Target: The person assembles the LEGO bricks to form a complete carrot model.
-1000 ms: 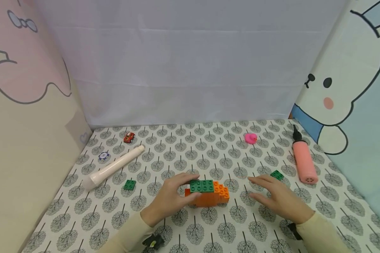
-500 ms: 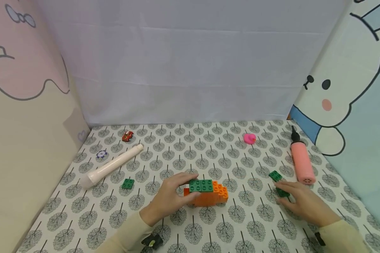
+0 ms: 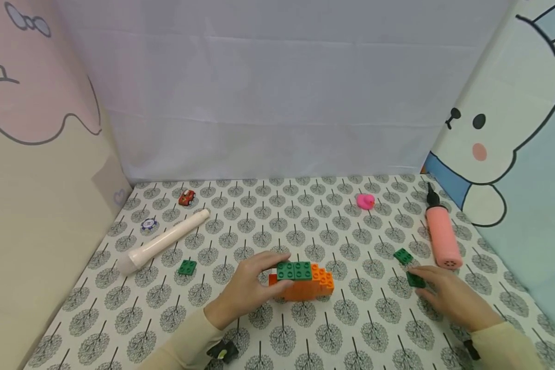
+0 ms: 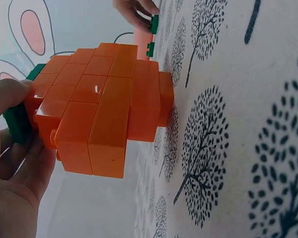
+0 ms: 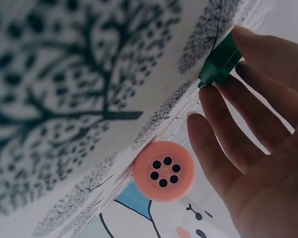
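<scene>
My left hand (image 3: 252,282) holds a stepped build of orange toy bricks (image 3: 302,292) by its green top bricks (image 3: 294,271). In the left wrist view the thumb and fingers lie on either side of the green part, and the orange brick build (image 4: 97,99) hangs close over the cloth. Over on the right, my right hand (image 3: 455,298) pinches a green toy brick (image 3: 415,280) between thumb and fingertips, low at the tablecloth; the right wrist view shows this green brick (image 5: 221,62) tilted. Just beyond it lies another green brick (image 3: 403,256).
A pink hand pump (image 3: 444,236) lies right of my right hand. Farther back sits a pink rubber duck (image 3: 366,201). At left are a green brick (image 3: 187,267), a white tube-shaped stick (image 3: 166,240), a poker chip (image 3: 149,224) and a red toy car (image 3: 187,197).
My right hand has moved right and down from beside the orange build to the near green brick and pinches it. The left hand and its build have stayed in place.
</scene>
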`<state>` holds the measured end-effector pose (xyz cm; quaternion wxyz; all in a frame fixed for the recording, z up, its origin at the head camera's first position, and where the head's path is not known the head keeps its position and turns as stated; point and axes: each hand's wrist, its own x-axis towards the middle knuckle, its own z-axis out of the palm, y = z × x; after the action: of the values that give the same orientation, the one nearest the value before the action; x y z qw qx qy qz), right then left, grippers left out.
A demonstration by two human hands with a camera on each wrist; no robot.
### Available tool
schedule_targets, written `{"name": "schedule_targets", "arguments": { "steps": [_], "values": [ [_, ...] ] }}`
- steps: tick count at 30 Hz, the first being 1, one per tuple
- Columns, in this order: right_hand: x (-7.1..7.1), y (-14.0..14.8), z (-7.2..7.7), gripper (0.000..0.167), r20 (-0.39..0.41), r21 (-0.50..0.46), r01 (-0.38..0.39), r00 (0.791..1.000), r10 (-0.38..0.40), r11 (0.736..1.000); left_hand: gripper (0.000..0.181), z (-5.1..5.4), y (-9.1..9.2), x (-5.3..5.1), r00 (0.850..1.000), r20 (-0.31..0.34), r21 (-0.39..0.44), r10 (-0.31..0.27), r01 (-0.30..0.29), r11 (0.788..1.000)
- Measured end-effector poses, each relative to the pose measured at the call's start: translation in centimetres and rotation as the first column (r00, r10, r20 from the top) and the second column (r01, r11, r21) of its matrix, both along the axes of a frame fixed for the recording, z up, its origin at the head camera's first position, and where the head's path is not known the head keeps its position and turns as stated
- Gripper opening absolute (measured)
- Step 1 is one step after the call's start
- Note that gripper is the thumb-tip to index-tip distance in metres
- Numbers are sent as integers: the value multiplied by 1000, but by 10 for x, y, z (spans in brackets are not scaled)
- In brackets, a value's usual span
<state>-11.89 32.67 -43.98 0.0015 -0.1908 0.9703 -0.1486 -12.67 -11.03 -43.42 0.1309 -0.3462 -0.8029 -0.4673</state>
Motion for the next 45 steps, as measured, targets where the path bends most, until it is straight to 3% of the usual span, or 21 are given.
{"name": "schedule_targets", "arguments": {
  "steps": [4,10,13,15,19,21,24,26,30,32,36,45],
  "values": [
    [-2,1,2,47,0,-9,6,1000,-6,1000,52,2,0,0,1000,-3,-1,2,-2,1000],
    [-2,-1,8,45,84,-5,73,994,-72,997,52,1,0,-1,1000,-15,-6,6,-6,1000],
    [1,-5,11,46,99,-52,88,992,-82,995,52,0,-1,0,1000,-20,-7,1,-1,1000],
    [2,-11,15,45,67,-112,68,996,-61,991,52,-1,0,0,1000,-21,-7,-2,2,1000],
    [2,-35,25,41,-90,-188,-34,996,17,982,52,-1,0,0,1000,-22,-6,-2,2,1000],
    [-1,-50,30,40,-189,-197,-106,980,69,975,52,-1,0,0,1000,-24,-9,1,-1,1000],
    [-6,-72,37,43,-315,-220,-246,934,170,944,52,0,0,1,1000,-29,-15,4,-4,1000],
    [-10,-87,41,46,-384,-230,-354,889,250,906,52,0,0,1,1000,-26,-19,7,-8,1000],
    [-16,-115,46,42,-458,-263,-537,801,386,802,52,1,0,1,1000,-16,-22,13,-14,1000],
    [-19,-127,47,39,-467,-271,-587,773,429,763,52,2,-1,1,1000,-10,-24,19,-19,1000],
    [-21,-142,47,38,-451,-283,-631,752,480,722,52,1,0,1,1000,-1,-23,16,-16,1000],
    [-24,-154,44,44,-419,-306,-655,744,520,691,51,1,0,0,1000,-9,-18,8,-8,1000]
  ]
}}
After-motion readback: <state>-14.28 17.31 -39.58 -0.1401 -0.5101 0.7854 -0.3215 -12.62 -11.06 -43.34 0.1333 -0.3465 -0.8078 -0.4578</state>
